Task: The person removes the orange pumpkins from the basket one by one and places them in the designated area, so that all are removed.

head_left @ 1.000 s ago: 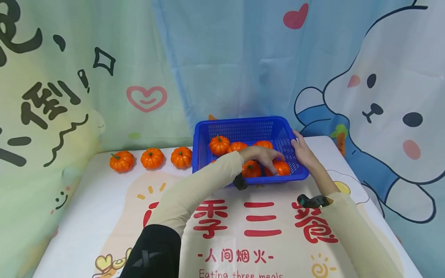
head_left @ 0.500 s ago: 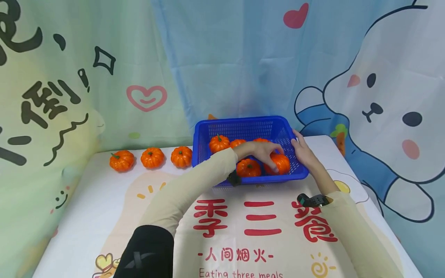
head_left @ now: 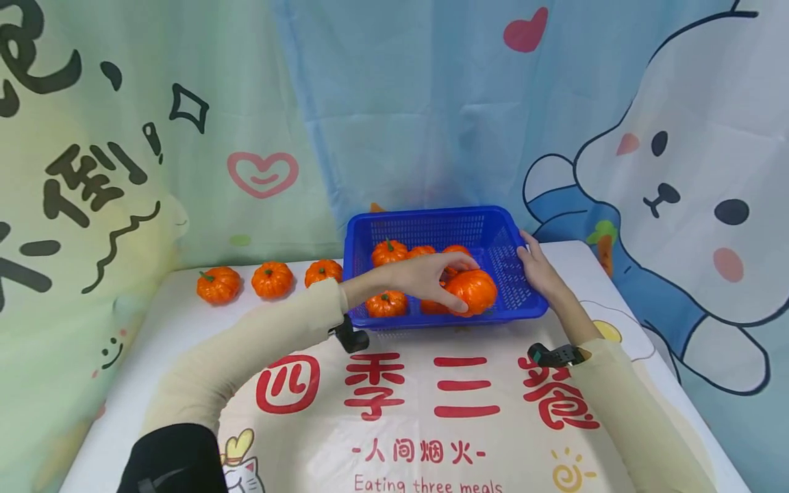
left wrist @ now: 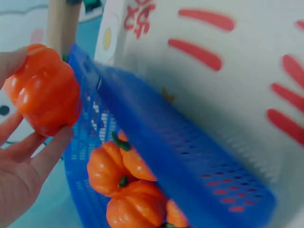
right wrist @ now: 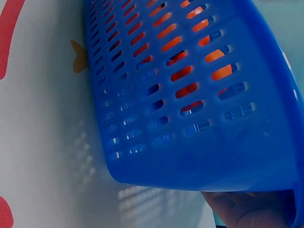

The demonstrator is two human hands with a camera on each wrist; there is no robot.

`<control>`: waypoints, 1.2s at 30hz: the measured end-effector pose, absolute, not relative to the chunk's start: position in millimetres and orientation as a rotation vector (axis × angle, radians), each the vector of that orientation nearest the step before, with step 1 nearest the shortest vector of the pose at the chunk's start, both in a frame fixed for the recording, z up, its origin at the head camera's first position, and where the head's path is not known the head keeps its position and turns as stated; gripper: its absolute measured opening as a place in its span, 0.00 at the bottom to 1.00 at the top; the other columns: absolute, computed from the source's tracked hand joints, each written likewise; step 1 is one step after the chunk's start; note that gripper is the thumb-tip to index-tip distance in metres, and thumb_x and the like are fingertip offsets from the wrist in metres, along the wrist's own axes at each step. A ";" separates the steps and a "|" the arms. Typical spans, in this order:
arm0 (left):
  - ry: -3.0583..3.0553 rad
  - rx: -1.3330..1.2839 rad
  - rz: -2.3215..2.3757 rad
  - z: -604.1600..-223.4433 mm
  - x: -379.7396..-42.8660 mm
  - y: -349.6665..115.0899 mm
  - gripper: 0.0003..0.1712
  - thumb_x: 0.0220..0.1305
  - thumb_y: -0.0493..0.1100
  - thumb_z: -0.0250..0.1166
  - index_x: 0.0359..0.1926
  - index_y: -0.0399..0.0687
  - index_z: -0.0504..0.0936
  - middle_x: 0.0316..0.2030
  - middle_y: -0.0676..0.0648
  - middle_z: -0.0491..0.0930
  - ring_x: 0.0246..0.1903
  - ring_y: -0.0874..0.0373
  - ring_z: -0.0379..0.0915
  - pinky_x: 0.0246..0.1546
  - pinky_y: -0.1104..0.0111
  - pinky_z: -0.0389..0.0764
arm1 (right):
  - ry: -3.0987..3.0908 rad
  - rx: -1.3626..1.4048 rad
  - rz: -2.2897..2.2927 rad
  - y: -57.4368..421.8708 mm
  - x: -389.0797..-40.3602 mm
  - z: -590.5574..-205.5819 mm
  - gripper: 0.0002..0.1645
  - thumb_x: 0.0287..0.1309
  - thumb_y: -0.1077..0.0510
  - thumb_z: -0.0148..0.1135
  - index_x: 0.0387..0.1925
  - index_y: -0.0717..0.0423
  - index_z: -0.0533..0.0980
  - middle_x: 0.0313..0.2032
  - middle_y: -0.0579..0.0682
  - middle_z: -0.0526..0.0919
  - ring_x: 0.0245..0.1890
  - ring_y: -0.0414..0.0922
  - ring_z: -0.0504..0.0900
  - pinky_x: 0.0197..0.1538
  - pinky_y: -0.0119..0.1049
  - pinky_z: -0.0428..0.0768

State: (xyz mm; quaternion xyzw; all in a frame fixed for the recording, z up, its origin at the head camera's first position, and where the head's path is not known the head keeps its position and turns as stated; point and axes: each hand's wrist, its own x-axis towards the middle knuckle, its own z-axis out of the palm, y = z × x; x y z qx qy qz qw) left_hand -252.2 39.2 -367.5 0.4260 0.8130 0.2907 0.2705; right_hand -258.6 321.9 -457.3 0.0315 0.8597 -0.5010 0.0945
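My left hand [head_left: 425,277] grips a small orange pumpkin [head_left: 476,292] above the blue basket [head_left: 524,308]; in the left wrist view, thumb and fingers [left wrist: 52,152] wrap around that pumpkin [left wrist: 45,92]. Several other pumpkins sit inside the basket, among them one at the back left [head_left: 389,252] and one at the front left [head_left: 386,304]. At the basket's right end, my right hand [head_left: 539,270] holds the rim. The right wrist view has the basket's slotted wall [right wrist: 190,161] hiding most of that hand [right wrist: 256,211].
Left of the basket, three pumpkins stand in a row on the table: a left one [head_left: 218,285], a middle one [head_left: 272,281] and a right one [head_left: 323,272], the last partly behind the left sleeve. A printed cloth [head_left: 419,383] covers the table. A curtain [head_left: 394,103] hangs behind.
My left hand has lifted the pumpkin from the basket's front right and moved it left and up. The left forearm has swung left. The right hand stays at the rim.
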 end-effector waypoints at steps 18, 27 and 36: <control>2.027 1.026 1.245 -381.2 -190.5 -57.4 0.44 0.60 0.46 0.69 0.73 0.65 0.57 0.70 0.52 0.62 0.68 0.55 0.62 0.64 0.61 0.73 | 2.551 0.099 -1.481 325.1 -262.6 -459.5 0.35 0.75 0.47 0.21 0.76 0.47 0.27 0.76 0.63 0.33 0.75 0.66 0.36 0.73 0.67 0.38; 2.141 0.659 1.585 -412.7 -166.5 -144.5 0.41 0.62 0.41 0.67 0.72 0.61 0.60 0.69 0.45 0.63 0.62 0.40 0.68 0.54 0.64 0.81 | 2.540 0.101 -1.500 316.6 -254.8 -448.9 0.35 0.76 0.48 0.22 0.76 0.50 0.28 0.76 0.64 0.33 0.75 0.66 0.35 0.73 0.66 0.37; 2.397 0.499 1.720 -414.2 -146.2 -208.7 0.39 0.61 0.36 0.66 0.69 0.51 0.59 0.63 0.43 0.66 0.54 0.49 0.73 0.46 0.69 0.83 | 2.562 0.076 -1.477 320.1 -258.7 -458.4 0.36 0.75 0.45 0.20 0.76 0.48 0.27 0.76 0.64 0.32 0.75 0.67 0.35 0.72 0.69 0.38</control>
